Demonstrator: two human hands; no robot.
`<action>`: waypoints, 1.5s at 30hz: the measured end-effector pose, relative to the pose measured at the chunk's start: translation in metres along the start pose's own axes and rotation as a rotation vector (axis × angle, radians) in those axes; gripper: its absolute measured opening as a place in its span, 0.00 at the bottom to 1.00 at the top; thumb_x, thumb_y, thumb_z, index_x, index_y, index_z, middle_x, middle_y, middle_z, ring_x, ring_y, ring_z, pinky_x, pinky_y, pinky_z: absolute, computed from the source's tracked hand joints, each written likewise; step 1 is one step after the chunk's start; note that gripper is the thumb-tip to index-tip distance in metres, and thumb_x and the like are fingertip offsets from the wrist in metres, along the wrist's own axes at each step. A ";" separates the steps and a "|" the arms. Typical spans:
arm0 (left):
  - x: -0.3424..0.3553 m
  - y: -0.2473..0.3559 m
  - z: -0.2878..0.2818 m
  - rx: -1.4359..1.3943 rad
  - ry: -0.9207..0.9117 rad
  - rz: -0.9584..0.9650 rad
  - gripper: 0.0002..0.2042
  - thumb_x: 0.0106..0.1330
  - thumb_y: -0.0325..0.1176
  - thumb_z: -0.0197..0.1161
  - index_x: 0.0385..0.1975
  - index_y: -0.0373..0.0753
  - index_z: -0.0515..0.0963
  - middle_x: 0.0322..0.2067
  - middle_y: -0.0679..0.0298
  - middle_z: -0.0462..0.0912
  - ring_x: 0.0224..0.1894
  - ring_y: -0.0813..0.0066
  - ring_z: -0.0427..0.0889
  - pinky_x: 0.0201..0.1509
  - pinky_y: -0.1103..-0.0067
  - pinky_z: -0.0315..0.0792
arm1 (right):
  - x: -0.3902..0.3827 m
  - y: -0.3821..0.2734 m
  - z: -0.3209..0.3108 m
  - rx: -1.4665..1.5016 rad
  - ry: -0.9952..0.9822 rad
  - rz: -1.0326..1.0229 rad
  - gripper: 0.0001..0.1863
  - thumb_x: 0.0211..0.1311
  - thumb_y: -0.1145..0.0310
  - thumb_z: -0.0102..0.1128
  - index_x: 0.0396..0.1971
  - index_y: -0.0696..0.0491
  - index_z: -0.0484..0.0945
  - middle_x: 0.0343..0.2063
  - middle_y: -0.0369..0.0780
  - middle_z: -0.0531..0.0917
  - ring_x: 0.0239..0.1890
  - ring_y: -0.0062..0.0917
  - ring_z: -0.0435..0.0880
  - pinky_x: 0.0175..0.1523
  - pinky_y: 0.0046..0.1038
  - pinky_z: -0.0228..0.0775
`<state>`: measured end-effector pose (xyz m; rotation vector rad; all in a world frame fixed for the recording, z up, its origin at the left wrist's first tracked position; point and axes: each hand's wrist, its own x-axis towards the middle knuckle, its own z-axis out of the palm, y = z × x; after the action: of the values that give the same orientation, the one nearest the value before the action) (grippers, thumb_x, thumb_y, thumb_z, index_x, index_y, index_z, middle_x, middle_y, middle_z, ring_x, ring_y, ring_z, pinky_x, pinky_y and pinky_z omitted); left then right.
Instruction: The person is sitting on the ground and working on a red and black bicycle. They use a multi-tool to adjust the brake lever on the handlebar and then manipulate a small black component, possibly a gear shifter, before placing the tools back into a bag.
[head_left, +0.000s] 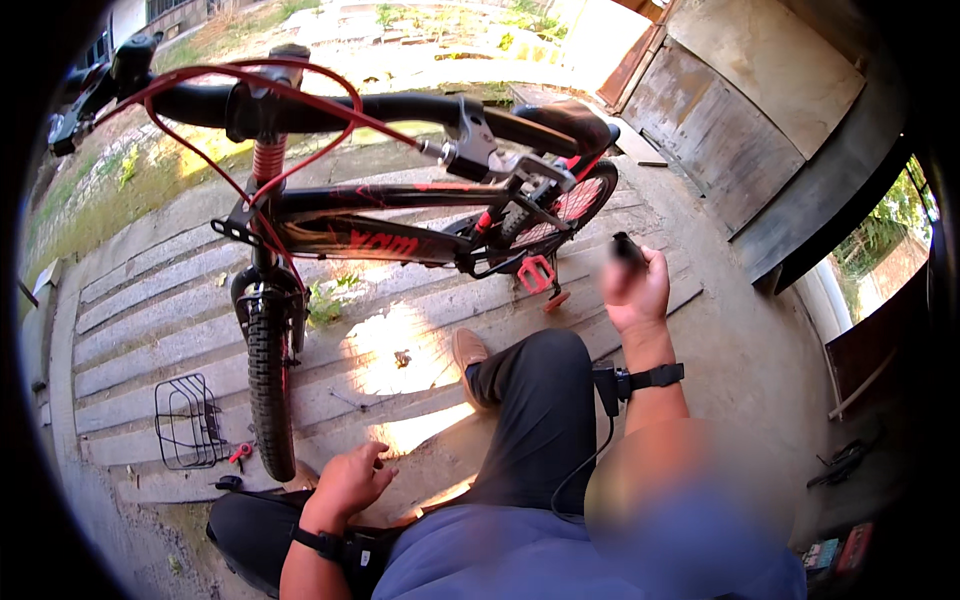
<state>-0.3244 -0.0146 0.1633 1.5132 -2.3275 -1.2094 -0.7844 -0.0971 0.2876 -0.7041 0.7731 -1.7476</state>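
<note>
My right hand (pixel 637 295) is raised to the right of the bicycle, its fingers wrapped round a short black cylindrical piece (pixel 626 248). Blur over that hand hides the piece's lower part. Low in front of me, my left hand (pixel 352 482) hangs with loosely bent fingers apart and nothing visible in them. Ahead stands a black and red bicycle (pixel 370 240), with its front wheel (pixel 268 390) toward me. Its black handlebar (pixel 390 110) carries a silver brake lever (pixel 500 158) and looping red cables (pixel 210 72). Neither hand touches the bicycle.
On the slatted concrete floor (pixel 150 350) lie a black wire rack (pixel 188 422) and a small red part (pixel 240 453), left of the front wheel. A red pedal (pixel 536 273) juts toward me. Worn wooden panels (pixel 700 130) stand at the right.
</note>
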 end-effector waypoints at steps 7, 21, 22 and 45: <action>-0.005 -0.003 0.000 -0.016 -0.010 -0.061 0.21 0.62 0.40 0.66 0.50 0.34 0.77 0.36 0.51 0.86 0.40 0.51 0.84 0.45 0.65 0.77 | -0.021 0.000 -0.026 0.042 0.061 0.095 0.19 0.74 0.53 0.40 0.32 0.48 0.76 0.19 0.33 0.75 0.18 0.26 0.73 0.23 0.26 0.60; 0.000 -0.020 0.024 -0.013 -0.136 -0.262 0.19 0.63 0.35 0.65 0.51 0.33 0.76 0.34 0.51 0.85 0.37 0.58 0.85 0.43 0.70 0.77 | -0.074 0.024 -0.163 0.085 0.642 0.045 0.25 0.59 0.38 0.63 0.29 0.46 0.73 0.23 0.34 0.78 0.31 0.31 0.81 0.39 0.34 0.76; -0.001 -0.022 0.028 -0.038 -0.134 -0.286 0.19 0.63 0.35 0.65 0.51 0.33 0.75 0.34 0.51 0.85 0.37 0.59 0.85 0.42 0.70 0.77 | -0.078 0.034 -0.176 0.036 0.651 0.100 0.25 0.57 0.37 0.64 0.30 0.46 0.71 0.22 0.33 0.76 0.27 0.29 0.80 0.37 0.35 0.76; 0.024 -0.017 0.071 -0.325 -0.120 -0.683 0.10 0.69 0.34 0.61 0.39 0.33 0.77 0.27 0.66 0.81 0.27 0.82 0.80 0.31 0.83 0.73 | -0.027 0.303 -0.256 -1.376 0.166 0.647 0.26 0.51 0.62 0.62 0.50 0.59 0.75 0.45 0.54 0.83 0.52 0.48 0.80 0.56 0.40 0.73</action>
<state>-0.3585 0.0022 0.0958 2.2220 -1.5722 -1.7470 -0.7987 -0.1022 -0.1099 -0.9926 2.0732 -0.4946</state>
